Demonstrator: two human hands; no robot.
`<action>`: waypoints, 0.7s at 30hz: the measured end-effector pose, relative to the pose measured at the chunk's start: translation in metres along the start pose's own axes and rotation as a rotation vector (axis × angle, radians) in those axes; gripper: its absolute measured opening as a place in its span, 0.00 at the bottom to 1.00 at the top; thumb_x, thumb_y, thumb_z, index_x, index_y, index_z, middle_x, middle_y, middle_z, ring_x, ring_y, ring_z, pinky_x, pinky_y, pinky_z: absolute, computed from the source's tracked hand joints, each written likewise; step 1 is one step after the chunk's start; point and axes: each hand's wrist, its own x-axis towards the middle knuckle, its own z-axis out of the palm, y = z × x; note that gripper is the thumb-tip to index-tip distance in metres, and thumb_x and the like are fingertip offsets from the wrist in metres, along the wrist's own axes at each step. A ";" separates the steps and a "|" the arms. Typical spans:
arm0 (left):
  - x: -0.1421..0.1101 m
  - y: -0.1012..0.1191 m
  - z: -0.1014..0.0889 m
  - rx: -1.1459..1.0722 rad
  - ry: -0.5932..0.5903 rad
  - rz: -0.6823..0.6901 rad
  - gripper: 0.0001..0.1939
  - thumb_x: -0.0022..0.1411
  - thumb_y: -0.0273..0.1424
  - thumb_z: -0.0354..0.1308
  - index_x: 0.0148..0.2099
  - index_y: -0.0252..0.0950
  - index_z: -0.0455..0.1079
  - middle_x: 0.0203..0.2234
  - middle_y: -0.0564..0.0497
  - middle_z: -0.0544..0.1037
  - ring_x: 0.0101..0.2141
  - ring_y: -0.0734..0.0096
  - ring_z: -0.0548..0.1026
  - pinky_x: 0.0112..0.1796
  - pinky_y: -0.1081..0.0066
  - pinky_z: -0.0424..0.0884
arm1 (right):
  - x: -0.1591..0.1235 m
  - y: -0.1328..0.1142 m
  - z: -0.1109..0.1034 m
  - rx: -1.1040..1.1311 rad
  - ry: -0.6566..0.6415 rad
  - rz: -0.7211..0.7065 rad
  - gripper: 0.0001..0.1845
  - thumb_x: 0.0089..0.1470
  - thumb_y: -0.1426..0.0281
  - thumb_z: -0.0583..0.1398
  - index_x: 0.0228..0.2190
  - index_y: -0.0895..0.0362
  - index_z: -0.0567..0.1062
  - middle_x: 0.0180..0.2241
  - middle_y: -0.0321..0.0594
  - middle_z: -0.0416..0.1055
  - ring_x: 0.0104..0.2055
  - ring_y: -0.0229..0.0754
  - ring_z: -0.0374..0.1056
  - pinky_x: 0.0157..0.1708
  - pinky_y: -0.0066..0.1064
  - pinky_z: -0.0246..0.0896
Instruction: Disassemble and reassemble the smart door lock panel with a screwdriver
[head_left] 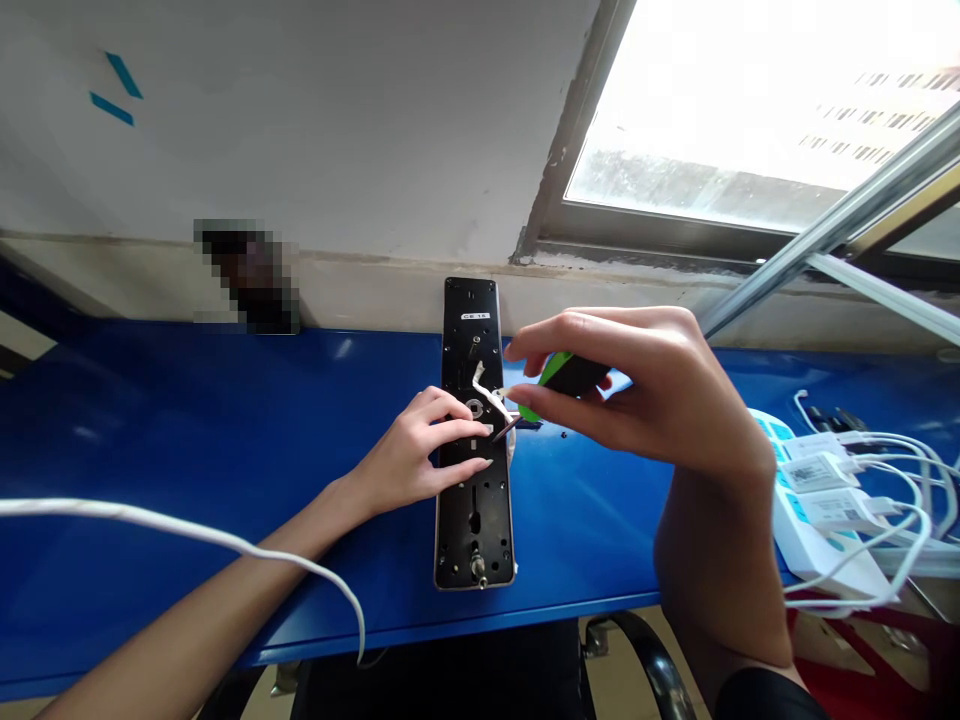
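Observation:
A long black metal plate, with holes, posts and a small white label near its far end, lies lengthwise on the blue table. My left hand rests on its middle, fingers spread across the surface. In my right hand is a screwdriver with a green and black handle, closed between thumb and fingers. Its metal shaft slants down to the left, the tip close to the plate beside my left fingertips. A short white cable curls over the plate's right edge between both hands.
A blue table stands against the wall. At right, a white power strip holds several chargers and white cables. Another white cable crosses in front of my left forearm. A metal frame bar rises at the right; a chair armrest is below.

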 end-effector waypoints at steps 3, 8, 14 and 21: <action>0.000 -0.001 0.000 0.007 -0.004 0.000 0.15 0.65 0.34 0.69 0.53 0.40 0.78 0.41 0.47 0.79 0.46 0.62 0.72 0.47 0.60 0.75 | -0.001 0.000 -0.001 0.024 -0.027 -0.012 0.14 0.62 0.75 0.63 0.49 0.57 0.76 0.40 0.37 0.80 0.35 0.34 0.75 0.34 0.27 0.71; -0.001 -0.001 0.000 0.012 0.000 -0.001 0.14 0.65 0.34 0.69 0.52 0.40 0.78 0.41 0.47 0.79 0.45 0.61 0.72 0.47 0.59 0.75 | -0.001 -0.002 -0.001 0.030 -0.034 -0.026 0.21 0.57 0.77 0.61 0.53 0.57 0.73 0.45 0.39 0.79 0.41 0.36 0.76 0.39 0.30 0.73; -0.001 0.000 0.000 0.012 0.000 -0.005 0.14 0.65 0.33 0.69 0.52 0.39 0.78 0.42 0.47 0.79 0.46 0.61 0.72 0.49 0.59 0.74 | 0.000 0.001 0.000 0.011 -0.002 -0.004 0.14 0.62 0.64 0.66 0.47 0.56 0.76 0.37 0.35 0.79 0.26 0.29 0.70 0.28 0.25 0.68; 0.000 0.001 0.000 0.026 0.017 0.012 0.15 0.64 0.33 0.69 0.53 0.40 0.79 0.41 0.48 0.79 0.45 0.62 0.72 0.47 0.60 0.75 | -0.001 0.000 0.000 0.025 -0.018 -0.024 0.17 0.61 0.76 0.62 0.52 0.56 0.75 0.42 0.37 0.80 0.36 0.34 0.76 0.35 0.27 0.72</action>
